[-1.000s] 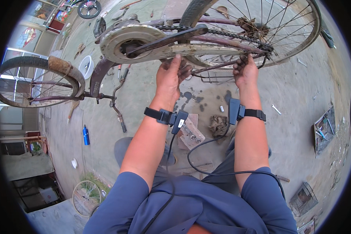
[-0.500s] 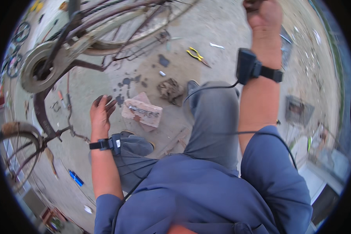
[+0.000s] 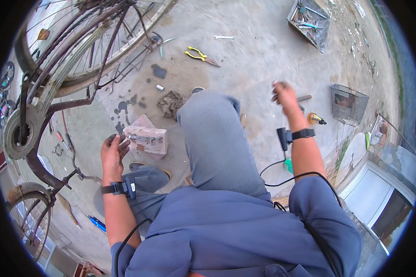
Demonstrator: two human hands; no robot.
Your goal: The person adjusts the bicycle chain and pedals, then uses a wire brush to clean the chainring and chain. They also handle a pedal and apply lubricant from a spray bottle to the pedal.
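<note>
The fingers point(image 3: 124, 147) of the left hand point(image 3: 111, 156) are curving loosely with their darkened tips a little apart, left of the frame's centre, while those of the right hand point(image 3: 286, 98) are bending inward at the right of centre; I cannot tell whether they are closing on anything. The left hand is hovering just beside a pale pink rectangular block point(image 3: 156, 145), which is lying over another pinkish slab and bearing a slender grey metal tool point(image 3: 143, 138); whether the hand is touching the block is unclear. Near the right hand, a brown cylindrical handle point(image 3: 304, 98) is lying on the floor, and a small amber bottle with a black top point(image 3: 314, 118) is sitting just below it. A worn, rusty bicycle with a pale chain cover point(image 3: 62, 74) is filling the upper left, well apart from the right hand. A crumpled brown rag point(image 3: 170, 104) is lying left of the person's bent knee in grey trousers point(image 3: 212, 138). Yellow-handled pliers point(image 3: 199, 56) and a silver wrench point(image 3: 224, 37) are resting at upper centre, a grey tray of tools point(image 3: 318, 41) is occupying the upper right, and a wire mesh basket point(image 3: 357, 110) is standing below it.
</note>
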